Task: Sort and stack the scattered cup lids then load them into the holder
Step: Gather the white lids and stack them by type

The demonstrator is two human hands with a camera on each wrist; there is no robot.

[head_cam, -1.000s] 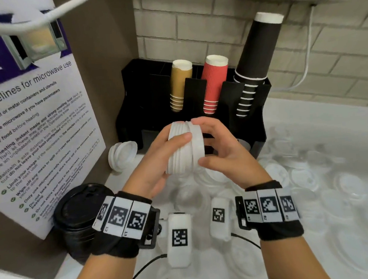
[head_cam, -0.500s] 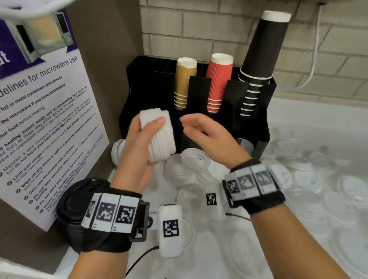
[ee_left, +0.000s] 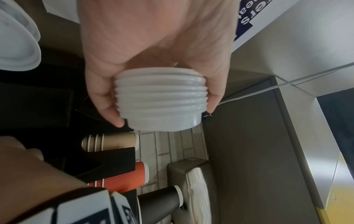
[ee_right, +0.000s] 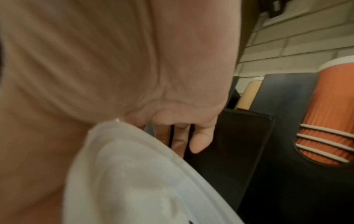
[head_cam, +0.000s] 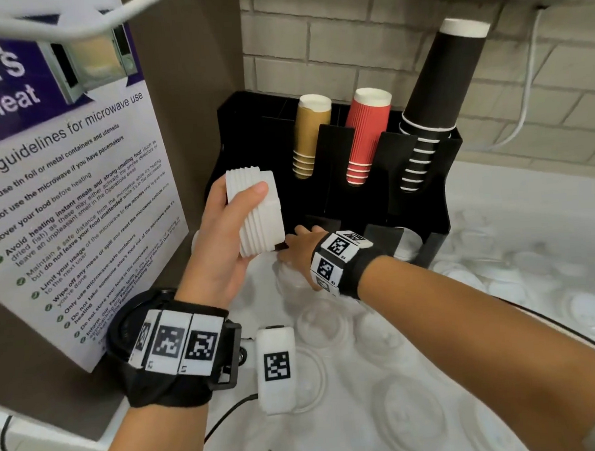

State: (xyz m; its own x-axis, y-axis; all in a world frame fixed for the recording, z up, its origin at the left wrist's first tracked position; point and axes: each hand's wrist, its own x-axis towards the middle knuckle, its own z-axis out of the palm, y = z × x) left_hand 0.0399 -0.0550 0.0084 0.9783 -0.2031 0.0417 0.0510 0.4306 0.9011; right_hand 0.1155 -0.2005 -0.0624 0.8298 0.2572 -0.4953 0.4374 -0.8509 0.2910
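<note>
My left hand [head_cam: 242,204] grips a stack of several white cup lids [head_cam: 258,214], held on its side in front of the left end of the black holder [head_cam: 334,173]. In the left wrist view the thumb and fingers clamp both sides of the lid stack [ee_left: 161,103]. My right hand [head_cam: 299,248] reaches low and to the left, under the stack, at the holder's front. Its fingertips are hidden there. The right wrist view shows the fingers [ee_right: 180,139] extended and holding nothing, with a translucent lid [ee_right: 134,174] lying just under the palm.
The holder carries brown cups [head_cam: 309,136], red cups [head_cam: 367,136] and tall black cups [head_cam: 434,92]. Several clear lids [head_cam: 331,325] are scattered over the white counter. Black lids [head_cam: 127,325] sit at the left, below a microwave poster [head_cam: 65,192]. A brick wall stands behind.
My right hand let go of the lid stack and dropped to the counter at the holder's front. My left hand carried the stack left and up, alone.
</note>
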